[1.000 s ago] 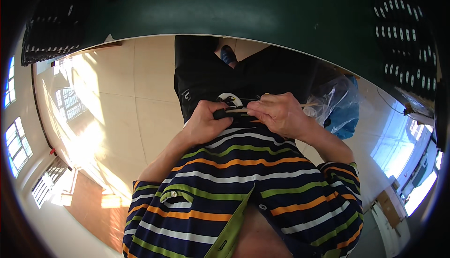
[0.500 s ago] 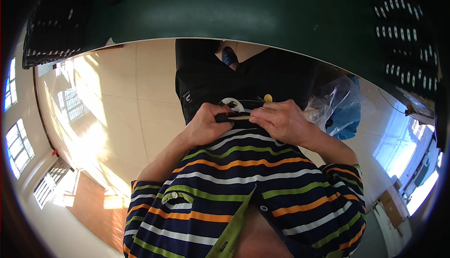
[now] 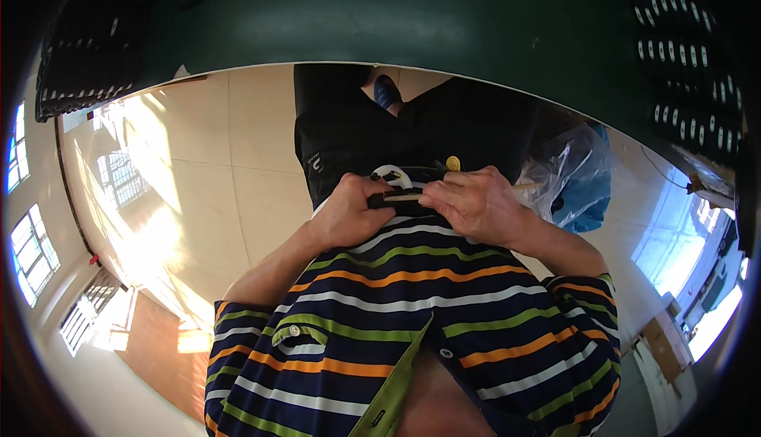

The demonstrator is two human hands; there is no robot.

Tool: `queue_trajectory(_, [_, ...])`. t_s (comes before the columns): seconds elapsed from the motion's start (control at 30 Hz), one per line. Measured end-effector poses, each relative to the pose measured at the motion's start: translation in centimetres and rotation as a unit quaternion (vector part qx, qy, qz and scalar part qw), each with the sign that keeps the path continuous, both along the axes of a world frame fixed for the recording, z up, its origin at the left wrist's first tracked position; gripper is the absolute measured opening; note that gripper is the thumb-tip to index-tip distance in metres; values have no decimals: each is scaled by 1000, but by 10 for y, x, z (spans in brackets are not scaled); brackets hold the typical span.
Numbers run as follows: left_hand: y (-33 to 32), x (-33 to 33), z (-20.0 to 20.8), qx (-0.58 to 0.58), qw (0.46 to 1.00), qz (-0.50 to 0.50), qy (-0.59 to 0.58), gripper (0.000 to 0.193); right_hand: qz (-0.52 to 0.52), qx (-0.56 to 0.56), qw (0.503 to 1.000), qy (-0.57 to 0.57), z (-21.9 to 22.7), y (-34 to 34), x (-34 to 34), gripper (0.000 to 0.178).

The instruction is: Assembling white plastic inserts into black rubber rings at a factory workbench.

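Over my lap, my left hand (image 3: 353,211) is closed around a small black piece (image 3: 379,200) with a speck of red at its end. My right hand (image 3: 476,203) pinches a thin wooden stick (image 3: 404,197), whose tip rests against or just beside the black piece. The stick's other end (image 3: 527,186) sticks out past my right knuckles. Just beyond my fingers lie a white ring (image 3: 406,175) and a small round yellow object (image 3: 453,163). My fingers hide most of the black piece, so its kind cannot be made out.
A dark green table (image 3: 357,24) stretches across in front of me. Stacks of black pieces with white marks stand at its left (image 3: 95,40) and right (image 3: 682,48) ends. A clear plastic bag (image 3: 567,171) and a blue bag (image 3: 587,208) are right of my lap.
Both hands stay nearly in place. The stick's tip has shifted slightly to the left against the black piece, and my right fingers have moved a little with it.
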State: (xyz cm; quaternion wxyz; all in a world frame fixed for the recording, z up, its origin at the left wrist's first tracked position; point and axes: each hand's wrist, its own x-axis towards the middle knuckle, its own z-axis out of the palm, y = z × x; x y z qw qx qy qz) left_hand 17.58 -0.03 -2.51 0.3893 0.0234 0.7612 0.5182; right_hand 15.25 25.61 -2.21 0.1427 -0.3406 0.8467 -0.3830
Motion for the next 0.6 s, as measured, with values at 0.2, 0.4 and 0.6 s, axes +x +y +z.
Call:
queue_trajectory(0.2, [2, 7, -7, -16, 998, -14, 58, 29, 23, 19, 1000, -1, 1, -2, 2, 21])
queue_trajectory(0.4, [3, 12, -8, -55, 988, -66, 131, 27, 38, 16, 998, -44, -1, -1, 7, 22])
queue_trajectory(0.6, [3, 16, -13, -49, 985, -67, 153, 21, 45, 37, 998, -33, -1, -3, 15, 24])
